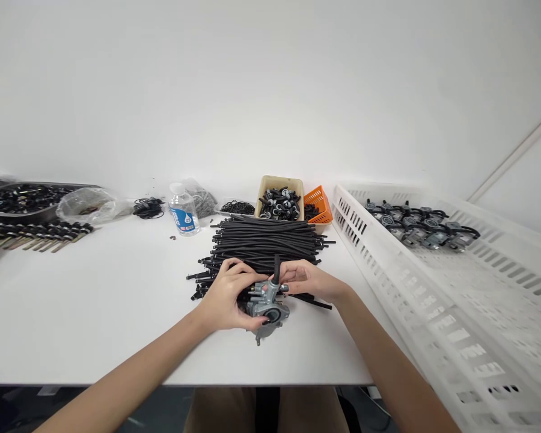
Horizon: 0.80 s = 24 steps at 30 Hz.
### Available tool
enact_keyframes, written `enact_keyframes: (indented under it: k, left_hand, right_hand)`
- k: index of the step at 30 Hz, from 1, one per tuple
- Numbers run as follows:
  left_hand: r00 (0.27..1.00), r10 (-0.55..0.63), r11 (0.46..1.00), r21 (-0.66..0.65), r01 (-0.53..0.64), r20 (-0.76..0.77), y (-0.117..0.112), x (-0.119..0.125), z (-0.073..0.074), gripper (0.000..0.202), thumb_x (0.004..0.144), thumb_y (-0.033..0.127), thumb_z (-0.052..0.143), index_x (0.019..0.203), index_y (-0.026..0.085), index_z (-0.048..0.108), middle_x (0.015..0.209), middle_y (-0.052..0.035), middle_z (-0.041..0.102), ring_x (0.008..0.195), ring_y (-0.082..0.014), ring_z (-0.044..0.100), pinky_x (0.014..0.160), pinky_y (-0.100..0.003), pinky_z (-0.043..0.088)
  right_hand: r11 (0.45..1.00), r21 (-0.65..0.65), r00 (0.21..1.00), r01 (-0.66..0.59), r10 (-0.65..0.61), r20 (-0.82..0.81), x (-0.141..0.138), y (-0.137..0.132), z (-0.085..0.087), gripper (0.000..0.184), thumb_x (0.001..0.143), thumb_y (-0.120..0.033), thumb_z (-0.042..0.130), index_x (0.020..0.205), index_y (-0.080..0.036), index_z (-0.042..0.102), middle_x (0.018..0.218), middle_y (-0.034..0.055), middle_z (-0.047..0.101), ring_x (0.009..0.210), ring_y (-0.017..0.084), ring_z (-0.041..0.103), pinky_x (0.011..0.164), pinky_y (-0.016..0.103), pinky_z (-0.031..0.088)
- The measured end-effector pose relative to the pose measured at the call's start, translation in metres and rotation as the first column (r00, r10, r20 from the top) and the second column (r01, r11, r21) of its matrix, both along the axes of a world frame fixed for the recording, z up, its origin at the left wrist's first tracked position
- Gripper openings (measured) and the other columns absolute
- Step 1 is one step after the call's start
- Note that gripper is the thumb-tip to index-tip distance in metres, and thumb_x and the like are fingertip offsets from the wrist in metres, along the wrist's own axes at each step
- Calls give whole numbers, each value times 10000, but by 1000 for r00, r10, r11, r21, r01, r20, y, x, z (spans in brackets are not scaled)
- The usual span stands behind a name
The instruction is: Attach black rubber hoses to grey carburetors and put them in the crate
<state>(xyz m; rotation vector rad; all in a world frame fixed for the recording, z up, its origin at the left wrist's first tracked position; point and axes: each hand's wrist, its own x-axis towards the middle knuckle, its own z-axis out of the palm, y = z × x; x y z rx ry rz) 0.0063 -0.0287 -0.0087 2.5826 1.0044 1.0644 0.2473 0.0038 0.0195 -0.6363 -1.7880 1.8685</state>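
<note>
A grey metal carburetor (270, 310) with a round bore facing me is held just above the front of the table. My left hand (229, 294) is closed around its left side, thumb near the bore. From its top stands a short black rubber piece (276, 269). My right hand (309, 279) is at the carburetor's upper right, its fingers curled against the top behind the rubber piece; the fingertips are partly hidden. Right behind both hands lies a thick pile of black rubber hoses (265, 240).
A white plastic crate (401, 288) on the right holds several carburetors (424, 225). At the back stand a cream bin (279, 180) of small parts, an orange basket (324, 207) and a clear bottle (183, 210). Farther left are a plastic bag (92, 204) and a tray (49, 213) of black parts.
</note>
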Motion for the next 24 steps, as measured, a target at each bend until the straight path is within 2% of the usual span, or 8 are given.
enact_keyframes:
  k: [2,7,11,17,21,24]
  left_hand:
    - [1000,0,1000,2,0,0,0,0,0,631,575,486,774,1125,190,682,964,-69,708,921,-255,624,996,-476,318]
    - [1000,10,1000,0,-10,-2,1,0,-3,576,572,482,765,1063,191,691,953,-68,707,920,-256,621,991,-478,324]
    - [1000,5,1000,-13,-5,7,2,0,-3,509,581,505,761,976,192,691,910,-57,705,903,-253,620,978,-478,331]
    - [1000,3,1000,-15,-3,6,1,1,-2,608,589,510,757,1103,194,687,941,-61,710,904,-254,626,989,-486,320]
    - [1000,15,1000,1,-15,6,0,0,-3,639,576,538,758,1111,196,688,949,-72,713,910,-264,628,995,-495,319]
    - [1000,1,1000,6,-1,4,1,-1,-4,650,568,547,762,1113,203,680,957,-71,714,909,-261,626,991,-490,324]
  right_hand:
    - [1000,-2,1000,12,-12,-12,-2,0,-2,333,728,-364,829,900,-144,646,863,25,648,783,120,590,718,245,450]
    - [994,88,998,60,-58,-22,-14,-3,-8,418,739,-335,821,1104,-179,689,988,40,663,889,144,594,812,284,474]
    - [987,131,996,89,-89,-4,-19,-4,-8,361,725,-335,826,1039,-178,744,975,42,683,871,147,586,788,279,476]
    - [1000,4,1000,-12,12,5,-5,1,-3,324,748,-336,811,987,-149,699,916,40,679,846,141,614,775,270,487]
    - [998,-55,999,6,-9,-47,-3,1,-5,302,725,-322,835,866,-155,627,853,6,651,749,98,588,697,223,460]
    - [1000,-10,998,13,-14,-59,-7,0,-6,415,724,-328,838,1053,-167,642,865,4,644,785,108,590,725,237,460]
